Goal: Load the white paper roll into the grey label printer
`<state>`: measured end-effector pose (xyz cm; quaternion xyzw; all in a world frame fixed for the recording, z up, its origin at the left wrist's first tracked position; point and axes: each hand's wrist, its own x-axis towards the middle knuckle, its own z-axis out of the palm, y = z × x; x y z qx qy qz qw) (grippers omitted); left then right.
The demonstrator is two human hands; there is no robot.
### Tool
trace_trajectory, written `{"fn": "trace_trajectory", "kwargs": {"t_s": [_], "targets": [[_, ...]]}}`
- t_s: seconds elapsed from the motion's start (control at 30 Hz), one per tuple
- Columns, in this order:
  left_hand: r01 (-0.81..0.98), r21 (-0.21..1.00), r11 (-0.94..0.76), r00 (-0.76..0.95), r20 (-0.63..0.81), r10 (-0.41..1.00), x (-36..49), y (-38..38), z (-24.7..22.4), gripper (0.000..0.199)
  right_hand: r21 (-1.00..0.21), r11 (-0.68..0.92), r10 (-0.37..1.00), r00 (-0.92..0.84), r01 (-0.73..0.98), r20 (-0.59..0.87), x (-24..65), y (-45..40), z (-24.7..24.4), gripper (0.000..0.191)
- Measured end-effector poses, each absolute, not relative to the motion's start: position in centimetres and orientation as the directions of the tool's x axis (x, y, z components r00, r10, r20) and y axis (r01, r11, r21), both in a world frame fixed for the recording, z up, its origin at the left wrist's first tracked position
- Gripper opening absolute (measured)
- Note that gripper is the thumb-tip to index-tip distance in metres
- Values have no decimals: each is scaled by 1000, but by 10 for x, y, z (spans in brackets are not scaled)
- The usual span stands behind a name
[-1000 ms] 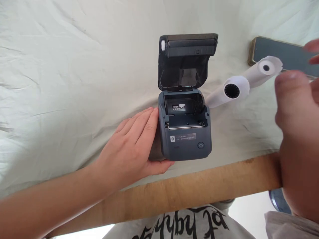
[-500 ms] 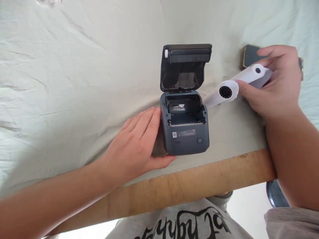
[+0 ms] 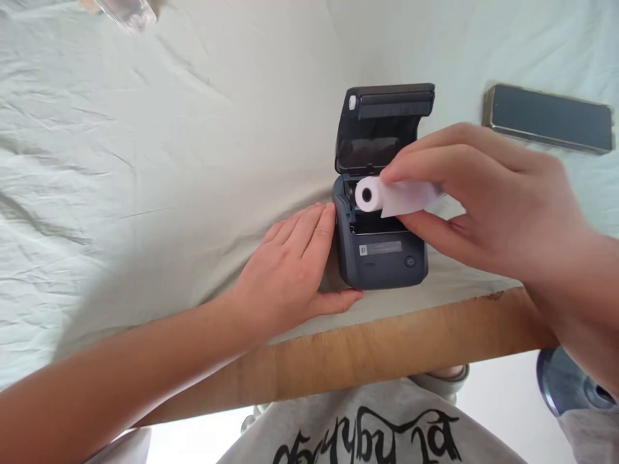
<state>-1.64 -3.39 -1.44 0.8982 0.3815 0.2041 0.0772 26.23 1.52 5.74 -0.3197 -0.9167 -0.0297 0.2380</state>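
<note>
A dark blue-grey portable printer [image 3: 387, 264] rests on the pale cloth with its black lid [image 3: 377, 129] raised. My left hand [image 3: 290, 270] lies against the printer's left side, fingers stretched out and thumb at the bottom edge. Between the thumb and fingers of my right hand [image 3: 488, 193] is a small white paper roll [image 3: 394, 195], held over the open compartment with its round end facing left and a loose flap hanging. The compartment's right part is hidden behind the roll and my fingers.
A dark phone-like block [image 3: 551, 118] lies at the upper right. Something clear and shiny [image 3: 133, 11] is at the top left. A wooden table edge [image 3: 387, 345] runs along the front, with a dark round object [image 3: 563, 380] below it at the right.
My right hand has brought the small roll left, over the printer's compartment. The other, wider roll beside the printer is no longer visible. The view has shifted, and my left hand remains at the printer.
</note>
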Motion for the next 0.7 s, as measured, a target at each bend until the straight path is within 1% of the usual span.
{"fn": "trace_trajectory", "kwargs": {"t_s": [0.03, 0.07, 0.17, 0.23, 0.33, 0.4, 0.43, 0.47, 0.53, 0.6, 0.63, 0.7], "targets": [[648, 301, -700, 626, 314, 714, -16, -34, -15, 98, -72, 792, 569, -689, 607, 449, 259, 17, 55, 22], [641, 308, -703, 627, 319, 711, -16, -34, -15, 98, -69, 771, 595, -677, 634, 433, 259, 20, 52, 18], [634, 323, -703, 630, 312, 711, -16, -33, -14, 98, -95, 724, 660, -646, 683, 383, 269, 28, 44, 10], [639, 336, -691, 625, 297, 722, -17, -33, -13, 98, -106, 744, 642, -664, 659, 383, 274, 30, 43, 6], [635, 369, -679, 619, 283, 733, -18, -32, -11, 104, -124, 777, 596, -657, 617, 461, 276, 27, 43, 14], [620, 387, -683, 616, 299, 729, -19, -32, -12, 108, -163, 792, 575, -630, 588, 521, 273, 21, 40, 20], [609, 391, -690, 615, 316, 722, -19, -33, -12, 107, -185, 807, 558, -623, 561, 548, 272, 17, 38, 22], [596, 390, -701, 617, 336, 712, -18, -33, -13, 103, -205, 823, 540, -619, 530, 570, 270, 14, 35, 22], [583, 380, -718, 622, 360, 696, -17, -34, -15, 86, -227, 843, 516, -615, 487, 596, 268, 10, 29, 21], [584, 368, -724, 628, 360, 690, -16, -35, -15, 71, -234, 860, 496, -633, 453, 595, 269, 9, 23, 16], [586, 365, -724, 631, 355, 690, -16, -36, -15, 66, -236, 865, 489, -636, 443, 597, 270, 10, 21, 15], [580, 365, -728, 640, 349, 685, -17, -35, -13, 59, -239, 868, 481, -623, 435, 617, 275, 13, 20, 20]]}}
